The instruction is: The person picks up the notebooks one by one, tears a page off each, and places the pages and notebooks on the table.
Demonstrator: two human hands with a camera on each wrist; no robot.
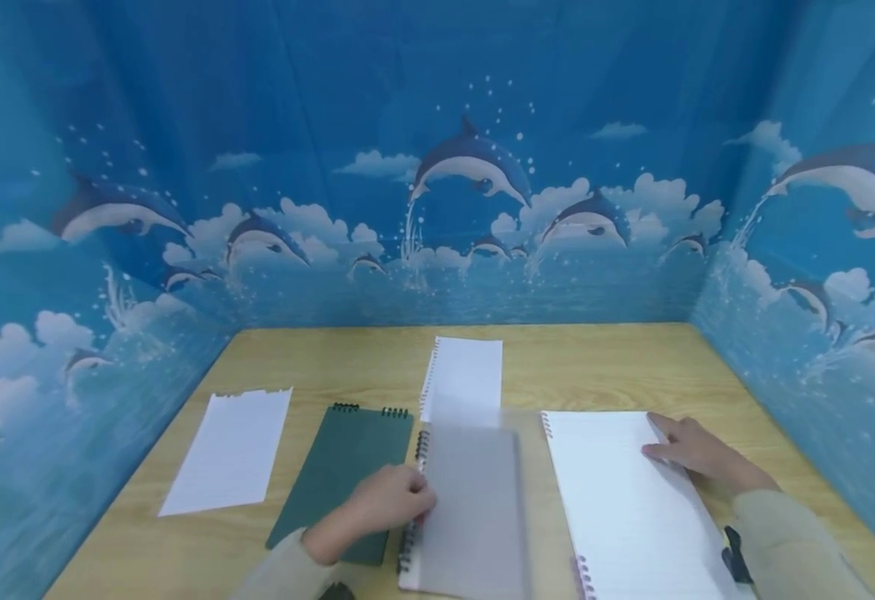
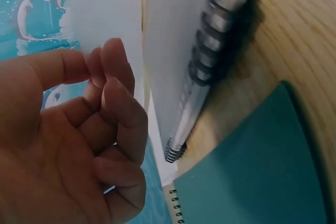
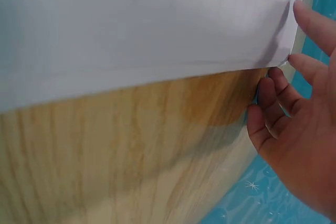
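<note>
My left hand [image 1: 398,493] is at the coil-bound edge of a notebook with a greyish cover [image 1: 475,500]; the notebook's right edge is blurred. In the left wrist view its fingers [image 2: 126,114] are loosely curled, the thumb close to the index finger, nothing visible between them. My right hand [image 1: 696,450] is at the upper right corner of an open spiral notebook with a white lined page [image 1: 617,500]. In the right wrist view its thumb and index finger pinch the page at the corner, which bends slightly; the other fingers [image 3: 268,93] curl below the edge.
A green spiral notepad [image 1: 355,467] lies left of the grey notebook, partly under my left forearm. Farther left is a loose lined sheet [image 1: 231,450] with a torn top edge. Another white sheet [image 1: 467,375] with a ragged left edge lies behind. Dolphin-printed cloth [image 1: 332,167] encloses the wooden table [image 1: 595,367].
</note>
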